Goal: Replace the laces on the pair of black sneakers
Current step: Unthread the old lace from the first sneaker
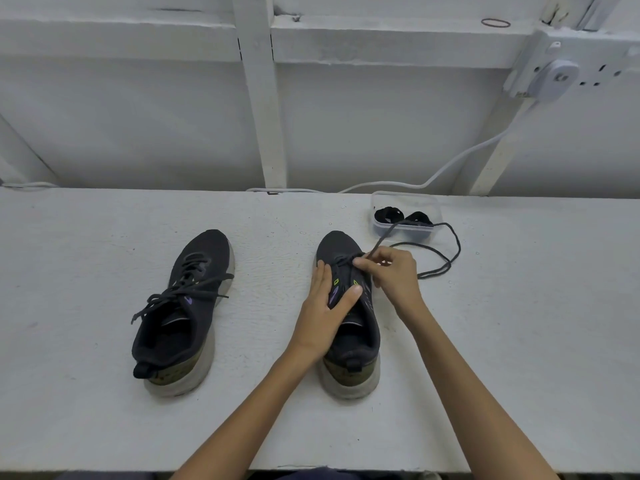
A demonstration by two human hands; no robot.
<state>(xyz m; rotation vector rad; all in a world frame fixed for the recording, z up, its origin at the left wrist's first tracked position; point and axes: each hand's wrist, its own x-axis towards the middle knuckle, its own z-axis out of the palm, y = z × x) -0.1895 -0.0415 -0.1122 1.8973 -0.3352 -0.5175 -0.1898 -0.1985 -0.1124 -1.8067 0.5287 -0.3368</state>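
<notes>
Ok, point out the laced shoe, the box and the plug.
laced shoe [205, 308]: head view, side of its upper.
box [408, 198]: head view, its back wall.
plug [558, 79]: head view, its round face.

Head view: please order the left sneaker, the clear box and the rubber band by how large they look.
1. left sneaker
2. clear box
3. rubber band, which is farthest away, so its true size is unsure.

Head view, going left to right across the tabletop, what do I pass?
The laced sneaker → left hand → right hand → lace loop trailing right. The other sneaker and the container overlap the hands, so unplaced.
</notes>
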